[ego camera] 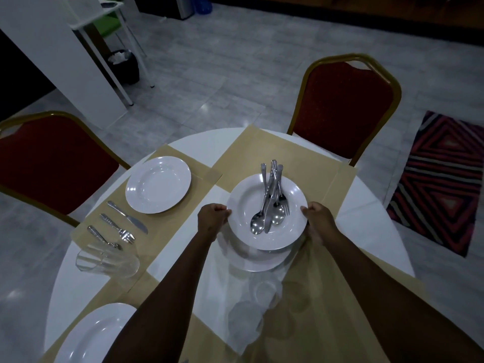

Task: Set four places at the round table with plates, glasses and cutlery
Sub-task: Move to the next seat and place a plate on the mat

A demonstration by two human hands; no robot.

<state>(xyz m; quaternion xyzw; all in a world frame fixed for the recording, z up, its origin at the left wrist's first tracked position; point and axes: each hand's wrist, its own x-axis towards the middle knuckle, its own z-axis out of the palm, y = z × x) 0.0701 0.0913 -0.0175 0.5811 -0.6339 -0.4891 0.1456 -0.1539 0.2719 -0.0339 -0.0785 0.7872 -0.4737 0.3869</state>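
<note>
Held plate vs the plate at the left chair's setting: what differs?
The held plate is gripped at its rim by the left hand and right hand; the left-setting plate lies untouched on its placemat.
The held plate carries a pile of cutlery; the left-setting plate is bare, its knife, fork and spoon laid beside it.
The held plate sits above another plate; the other lies alone.
Both are white, round and deep-welled.

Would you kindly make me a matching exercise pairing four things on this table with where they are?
Things:
1. loose cutlery
2. knife
3. glass
4. left hand

Places:
A. lying on its side on the left placemat
B. gripping the held plate's left rim
C. piled in the held plate
D. beside the left plate, next to a fork

Pairs: 1-C, 2-D, 3-A, 4-B
</note>
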